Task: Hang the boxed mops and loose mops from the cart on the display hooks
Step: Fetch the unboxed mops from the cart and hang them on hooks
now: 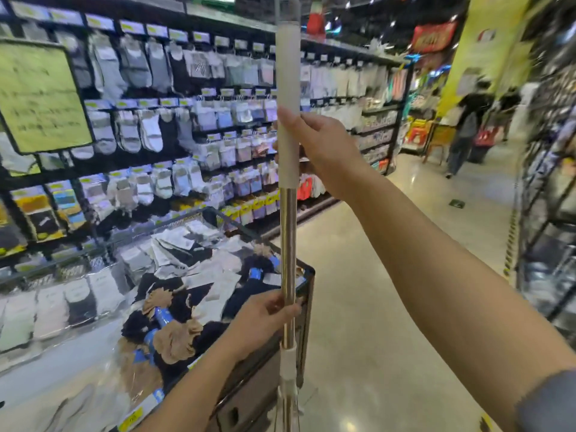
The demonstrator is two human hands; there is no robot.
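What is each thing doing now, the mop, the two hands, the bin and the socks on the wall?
Mop: upright, held by both hands.
Left hand: grips the mop low down.
Right hand: grips the mop higher up.
Bin: open on top, piled with sock packs.
Wall socks: hanging in rows.

The mop pole (288, 229) stands before the sock bin (237, 225) (shelves (378, 109) behind).

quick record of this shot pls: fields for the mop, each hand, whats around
item: mop, upright, loose, not yet hung
right hand: grips the white sleeve
left hand: grips the metal pole lower down
beside: sock bin
behind: hanging socks
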